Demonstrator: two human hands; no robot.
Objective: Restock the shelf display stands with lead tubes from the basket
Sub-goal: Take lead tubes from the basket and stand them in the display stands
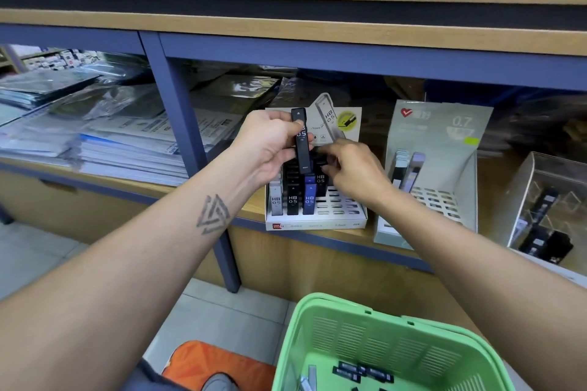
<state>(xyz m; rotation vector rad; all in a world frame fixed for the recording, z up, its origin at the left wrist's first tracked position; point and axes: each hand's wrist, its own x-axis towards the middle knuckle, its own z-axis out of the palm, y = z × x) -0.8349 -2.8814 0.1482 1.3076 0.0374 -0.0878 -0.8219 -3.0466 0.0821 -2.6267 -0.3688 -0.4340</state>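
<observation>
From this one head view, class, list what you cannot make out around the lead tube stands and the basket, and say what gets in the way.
- Right hand: its fingertips are blurred, so whether they pinch a tube is unclear.
- HB 0.5 stand: both hands cover its back rows.
- Black tube in the left hand: the thumb hides part of its label.
- Basket: the bottom edge cuts it off; its tubes are too small to read.
- 0.7 stand: print blurred.

My right hand [351,168] hides the stand's [317,221] back rows at twelve o'clock; the basket [381,343] runs off the edge at six.
</observation>
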